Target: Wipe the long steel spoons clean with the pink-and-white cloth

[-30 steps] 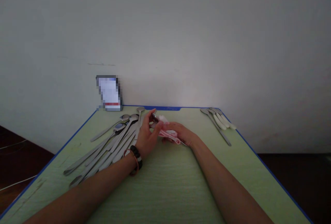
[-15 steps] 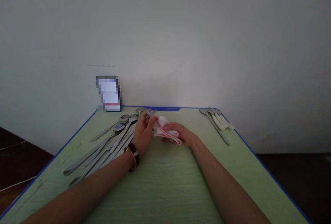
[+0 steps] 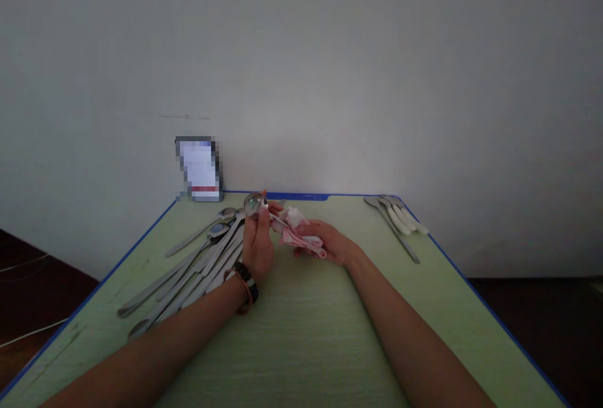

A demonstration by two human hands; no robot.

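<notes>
My left hand (image 3: 258,241) is closed on a shiny metal spoon (image 3: 255,206), its rounded bowl up by the thumb and fingertips. The spoon's thin handle slants right into a folded pink-and-white cloth (image 3: 301,235). My right hand (image 3: 330,241) grips this cloth around the handle, just above the table. Beside and beneath my left wrist lies a pile of metal spoons and other long-handled cutlery (image 3: 198,270); hand and forearm hide part of it. A small metal tip (image 3: 282,203) shows behind my left fingers, its kind unclear.
At the back right lie several white-handled pieces of cutlery (image 3: 400,220) and an all-metal one (image 3: 398,238). A blurred-out phone-like screen (image 3: 198,166) leans on the wall at the back left. The green table (image 3: 301,345) has a blue edge.
The spoon in my left hand has turned, so its bowl now shows broadly at the fingertips. The cloth and my right hand have shifted slightly left.
</notes>
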